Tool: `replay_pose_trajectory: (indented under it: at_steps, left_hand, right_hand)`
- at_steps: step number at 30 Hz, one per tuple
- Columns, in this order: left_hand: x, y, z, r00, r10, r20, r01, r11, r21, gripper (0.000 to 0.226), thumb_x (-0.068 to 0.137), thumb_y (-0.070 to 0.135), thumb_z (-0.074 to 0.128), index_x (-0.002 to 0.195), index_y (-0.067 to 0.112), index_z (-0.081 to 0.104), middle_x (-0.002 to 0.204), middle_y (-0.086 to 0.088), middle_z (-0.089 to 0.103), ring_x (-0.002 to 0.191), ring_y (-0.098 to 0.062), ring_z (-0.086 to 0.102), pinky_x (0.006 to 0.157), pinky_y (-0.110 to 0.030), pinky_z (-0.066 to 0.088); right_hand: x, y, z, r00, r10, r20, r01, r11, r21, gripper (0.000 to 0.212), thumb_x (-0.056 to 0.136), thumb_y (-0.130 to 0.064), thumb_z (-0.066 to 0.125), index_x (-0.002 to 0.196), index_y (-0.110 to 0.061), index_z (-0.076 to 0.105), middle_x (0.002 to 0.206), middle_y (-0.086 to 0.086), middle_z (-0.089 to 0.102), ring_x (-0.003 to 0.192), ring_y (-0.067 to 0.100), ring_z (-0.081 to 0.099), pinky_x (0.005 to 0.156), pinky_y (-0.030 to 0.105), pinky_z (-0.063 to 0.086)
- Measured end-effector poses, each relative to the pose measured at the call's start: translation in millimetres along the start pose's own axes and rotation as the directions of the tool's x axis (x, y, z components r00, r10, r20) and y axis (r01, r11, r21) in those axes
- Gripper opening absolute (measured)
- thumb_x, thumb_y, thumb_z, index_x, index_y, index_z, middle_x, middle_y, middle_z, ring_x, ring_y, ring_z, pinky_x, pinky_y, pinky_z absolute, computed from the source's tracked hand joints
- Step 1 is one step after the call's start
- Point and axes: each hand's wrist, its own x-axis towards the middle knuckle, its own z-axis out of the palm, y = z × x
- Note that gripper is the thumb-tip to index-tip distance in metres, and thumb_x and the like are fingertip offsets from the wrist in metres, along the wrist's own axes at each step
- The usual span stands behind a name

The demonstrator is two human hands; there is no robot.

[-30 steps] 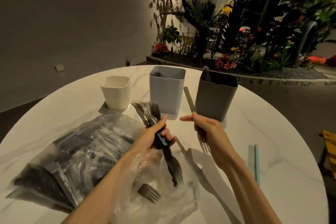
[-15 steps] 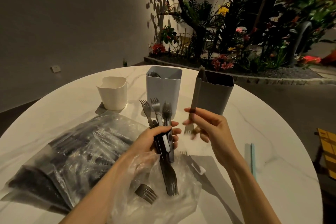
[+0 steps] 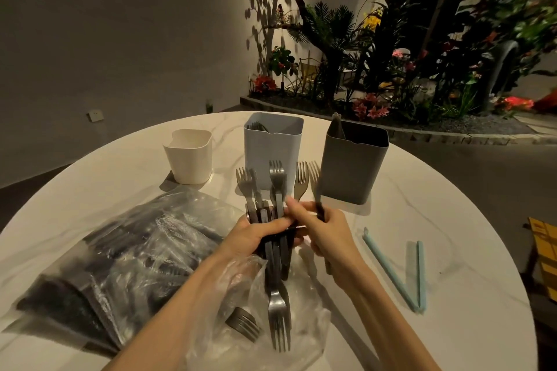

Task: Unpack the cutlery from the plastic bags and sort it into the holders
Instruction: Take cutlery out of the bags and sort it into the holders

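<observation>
A bundle of forks [image 3: 275, 220] is above the middle of the round table [image 3: 422, 208] — the left hand [image 3: 256, 235] wraps its fingers round the handles, prongs pointing both up and down. The right hand [image 3: 324, 230] pinches one fork [image 3: 316, 190] beside the bundle. Below lies an opened plastic bag [image 3: 265, 325]; a fuller bag [image 3: 120, 250] sits toward the left edge. Toward the far edge stand three holders — white [image 3: 188, 156], pale blue [image 3: 272, 144], grey [image 3: 352, 166]. Two blue sticks [image 3: 401, 277] lie near the right edge.

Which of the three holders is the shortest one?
The white holder, farthest left. The light blue holder and dark grey holder stand clearly taller.
</observation>
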Motion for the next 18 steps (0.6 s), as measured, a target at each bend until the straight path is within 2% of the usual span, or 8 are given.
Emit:
replay_pose_trajectory:
  at_steps: [2,5,8,12,15,18]
  left_hand:
    - [1,-2,-3,1.0,-0.001,-0.008,0.001,0.999,0.046,0.046,0.075,0.012,0.076,0.119,0.002,0.067,0.107,-0.024,0.074,0.1,-0.038,0.073,0.091,-0.05,0.058]
    - [2,-6,-4,0.999,0.014,0.032,-0.019,0.99,0.142,0.045,0.078,0.012,0.08,0.121,0.006,0.067,0.109,-0.022,0.074,0.104,-0.038,0.072,0.099,-0.057,0.053]
    - [1,-6,-2,0.999,0.012,0.047,-0.021,0.982,0.189,0.043,0.078,0.011,0.082,0.119,0.008,0.069,0.108,-0.021,0.074,0.102,-0.038,0.072,0.097,-0.056,0.054]
    - [1,-8,0,0.998,0.013,0.066,-0.028,0.972,0.234,0.04,0.079,0.022,0.082,0.112,0.002,0.072,0.107,-0.023,0.074,0.102,-0.038,0.072,0.095,-0.054,0.055]
    - [4,-7,-2,0.997,-0.031,0.071,0.014,0.971,0.239,0.036,0.088,0.029,0.075,0.111,0.001,0.074,0.108,-0.024,0.074,0.105,-0.039,0.071,0.1,-0.054,0.053]
    - [8,-7,-3,0.997,-0.063,0.054,0.049,0.972,0.23,0.029,0.093,0.03,0.07,0.106,0.005,0.077,0.11,-0.022,0.074,0.106,-0.036,0.072,0.103,-0.052,0.051]
  right_hand:
    - [-4,-1,4,0.998,0.005,0.063,-0.008,0.999,0.052,0.035,0.087,-0.05,0.072,0.088,-0.014,0.073,0.067,-0.007,0.07,0.056,-0.002,0.062,0.051,0.009,0.042]
    - [-6,-2,6,0.998,0.024,0.057,-0.031,0.992,0.122,0.03,0.089,-0.042,0.072,0.089,-0.013,0.074,0.075,-0.001,0.074,0.067,0.006,0.069,0.056,0.011,0.047]
    - [-6,-3,5,0.997,0.071,0.031,-0.075,0.983,0.166,0.023,0.087,-0.033,0.076,0.092,-0.011,0.075,0.083,0.003,0.077,0.078,0.012,0.075,0.058,0.013,0.052]
    - [-5,-3,3,0.993,0.115,0.009,-0.115,0.98,0.16,0.023,0.096,-0.028,0.066,0.099,-0.007,0.074,0.085,0.005,0.078,0.075,0.014,0.075,0.055,0.019,0.054]
    - [1,-1,2,0.992,0.115,-0.05,-0.106,0.983,0.15,0.026,0.101,-0.027,0.056,0.097,-0.005,0.071,0.081,0.008,0.075,0.07,0.019,0.074,0.054,0.024,0.055]
    - [8,3,-1,0.986,0.098,-0.135,-0.091,0.994,0.062,0.031,0.104,-0.031,0.05,0.087,-0.011,0.067,0.082,0.012,0.067,0.079,0.023,0.069,0.067,0.028,0.054]
